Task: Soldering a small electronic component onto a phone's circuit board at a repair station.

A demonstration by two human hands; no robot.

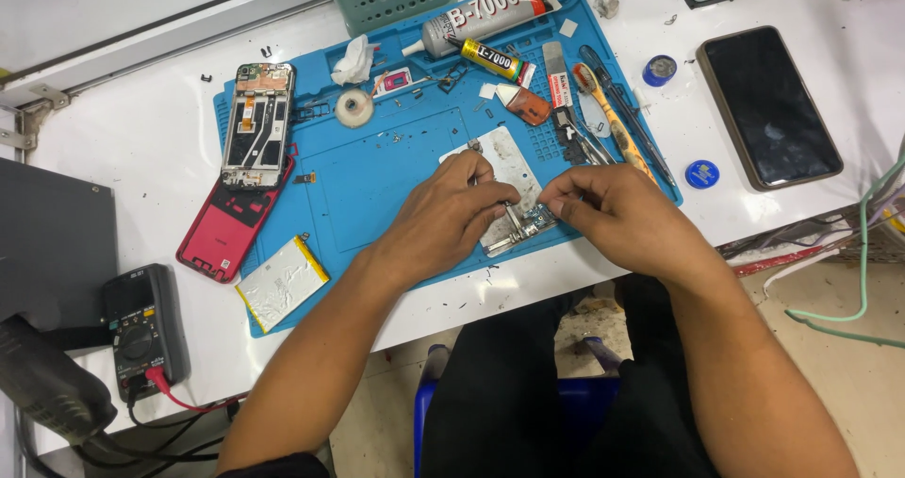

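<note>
A: What are the hands on?

B: Both meet over a small circuit board (528, 225) that lies on a white plate (510, 172) near the front edge of the blue mat (377, 195), about mid-bench. The left hand (443, 216) has its fingers pinched on a thin metal tool, probably tweezers (512, 216), with the tip down at the board. The right hand (617, 216) has its fingertips closed together at the board's right end, steadying it or gripping a tiny part; I cannot tell which.

A: What is around them?

B: Toward the mat's left edge sits a bare phone frame (257, 124), with a red back cover (234, 225) below it hanging off the mat. A silver battery (281, 282) lies at the front left corner. Two glue tubes (485, 11) are at the back edge, a dark phone (768, 106) lies on the bench at the right, and a multimeter (141, 327) is at the far left.

A: What could go wrong?

B: I would say the tool tip could skid and scratch the board if the right hand lets it shift. Loose screws scattered on the mat could get swept off the front edge by a wrist. The battery sits close to the left forearm, so a nudge might bend it.
</note>
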